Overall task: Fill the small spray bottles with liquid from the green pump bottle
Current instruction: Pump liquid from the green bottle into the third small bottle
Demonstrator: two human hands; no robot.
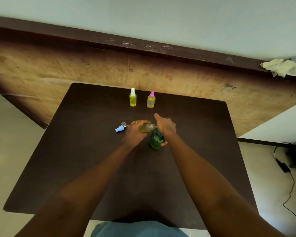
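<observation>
Left grip (135, 132) clasps small spray bottle (146, 128); right grip (166, 127) holds green pump bottle (155, 141), pump hidden.

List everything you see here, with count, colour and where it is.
table: 1, dark brown, centre.
green pump bottle: 1, mid-table.
open small bottle: 1, yellowish, held tilted at the pump spout.
white-topped spray bottle: 1, yellow, far edge.
pink-topped spray bottle: 1, yellow, right of it.
spray head: 1, blue, lying left of centre.
clear cap: 1, beside spray head.
cloth: 1, pale, ledge far right.
cable: 1, black, floor right.
left hand: grips open small bottle.
right hand: on green pump bottle's top.
</observation>
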